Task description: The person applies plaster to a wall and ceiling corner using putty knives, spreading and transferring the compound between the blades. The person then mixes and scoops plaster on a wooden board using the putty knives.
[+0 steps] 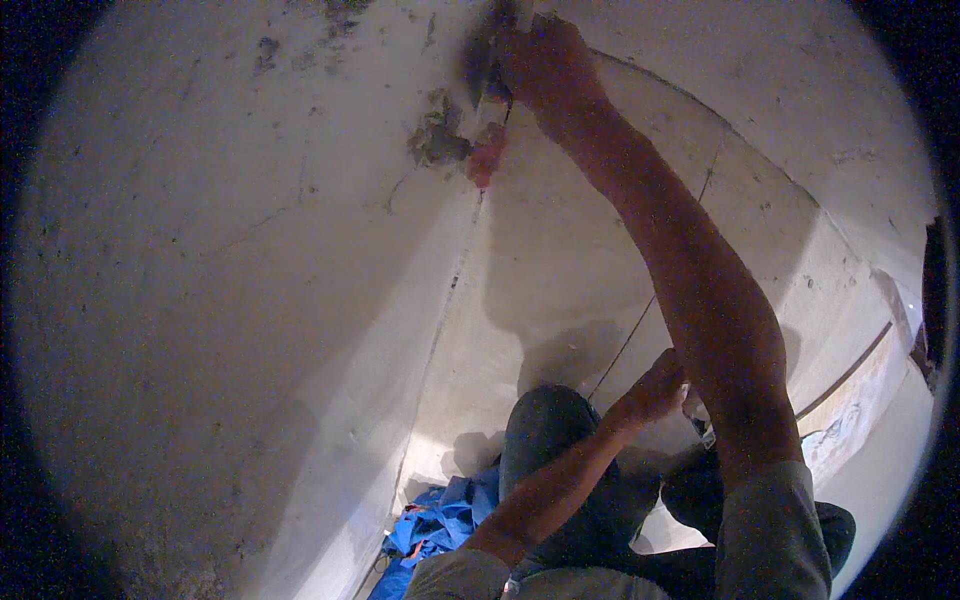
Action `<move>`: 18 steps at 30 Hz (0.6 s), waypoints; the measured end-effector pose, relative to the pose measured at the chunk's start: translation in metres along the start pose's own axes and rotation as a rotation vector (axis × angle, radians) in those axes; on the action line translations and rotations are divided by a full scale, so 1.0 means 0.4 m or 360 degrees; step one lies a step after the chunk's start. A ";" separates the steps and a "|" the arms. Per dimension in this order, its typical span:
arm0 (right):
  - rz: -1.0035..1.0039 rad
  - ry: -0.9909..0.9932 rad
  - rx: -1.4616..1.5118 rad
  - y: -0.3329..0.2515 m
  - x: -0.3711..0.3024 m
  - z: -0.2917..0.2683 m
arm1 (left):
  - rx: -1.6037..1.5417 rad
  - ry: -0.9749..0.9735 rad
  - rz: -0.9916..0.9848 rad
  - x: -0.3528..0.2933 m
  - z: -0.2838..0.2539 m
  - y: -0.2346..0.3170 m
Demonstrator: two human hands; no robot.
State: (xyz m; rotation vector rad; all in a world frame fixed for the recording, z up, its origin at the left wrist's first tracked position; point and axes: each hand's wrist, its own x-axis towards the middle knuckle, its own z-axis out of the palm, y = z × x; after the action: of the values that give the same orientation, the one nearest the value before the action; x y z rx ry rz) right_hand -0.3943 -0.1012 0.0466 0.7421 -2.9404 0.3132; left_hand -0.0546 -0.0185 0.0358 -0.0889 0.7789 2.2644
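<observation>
My right hand (550,75) reaches far up to the wall, its fingers closed by a dark blurred thing (484,60) whose kind I cannot make out. Just below it a red fitting (487,155) sits at the corner, beside a rough hole (437,140) broken into the wall. Lower down, my left hand (655,387) is closed above my knees. My right forearm hides its fingertips. A small pale and dark thing (697,412) shows next to these fingers, too unclear to name.
A stained plaster wall (230,300) fills the left side, meeting a pale floor (560,240) along a dark seam. Crumpled blue cloth (445,520) lies beside my bent knee (550,420). At the right is a pale panel (850,410) with a dark strip.
</observation>
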 end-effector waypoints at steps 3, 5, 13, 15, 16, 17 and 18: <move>0.0862 -0.0203 0.1264 -0.061 -0.034 -0.147 | 0.0426 0.0168 0.0004 -0.010 0.030 0.083; 0.0519 0.0117 0.1006 -0.044 -0.092 -0.141 | 0.0187 0.0326 -0.0053 -0.013 0.020 0.043; 0.0430 -0.0423 0.0398 -0.033 -0.074 0.027 | 0.0522 0.0334 -0.0052 -0.010 -0.029 -0.079; 0.0377 -0.0452 0.0271 -0.004 -0.032 0.103 | 0.0811 0.0441 0.0009 -0.007 -0.022 -0.105; 0.0487 -0.0252 0.0188 0.040 -0.038 0.172 | 0.0733 0.0391 -0.0022 0.006 0.008 -0.085; 0.0595 -0.0046 0.0091 0.097 -0.048 0.229 | 0.0674 0.0330 -0.0040 0.019 0.032 -0.070; 0.0684 0.0046 0.0336 0.055 -0.029 0.203 | 0.0661 0.0370 -0.0053 0.008 0.009 -0.031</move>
State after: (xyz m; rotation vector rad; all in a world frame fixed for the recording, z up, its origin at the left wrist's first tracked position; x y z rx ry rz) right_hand -0.3980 -0.0949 -0.0379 0.1079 -3.0443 0.6667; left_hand -0.0481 -0.0077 0.0316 -0.1691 1.3438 2.0375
